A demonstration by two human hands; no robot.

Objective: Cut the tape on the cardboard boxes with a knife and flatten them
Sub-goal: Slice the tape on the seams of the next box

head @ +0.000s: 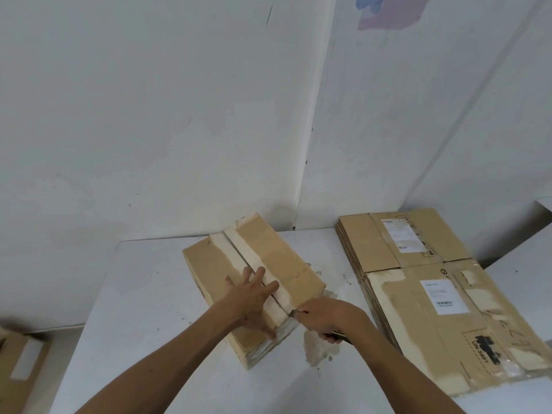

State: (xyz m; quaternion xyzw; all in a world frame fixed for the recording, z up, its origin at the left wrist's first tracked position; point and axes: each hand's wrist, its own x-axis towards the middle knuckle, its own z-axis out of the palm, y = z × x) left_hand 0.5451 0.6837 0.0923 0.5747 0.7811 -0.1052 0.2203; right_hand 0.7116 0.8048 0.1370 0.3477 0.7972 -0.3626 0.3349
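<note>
Two bare forearms [167,351] (no sleeves or watch showing), slim fingers [263,274].

A closed cardboard box [254,282] sits on the bench [143,294] near its middle, turned at an angle to the bench edges. A strip of tape [257,270] runs along the seam on top of the box. The left hand [254,297] lies flat on the box top, across the tape. The right hand [325,319] is at the near right corner of the box, gripping a knife [298,313] whose tip meets the near end of the seam. To the right of the box, apart from it, a stack of flattened boxes [424,294] lies on the bench. Walls [149,115] stand behind the bench. At far left, off the bench and lower, is another cardboard box [21,366].
</note>
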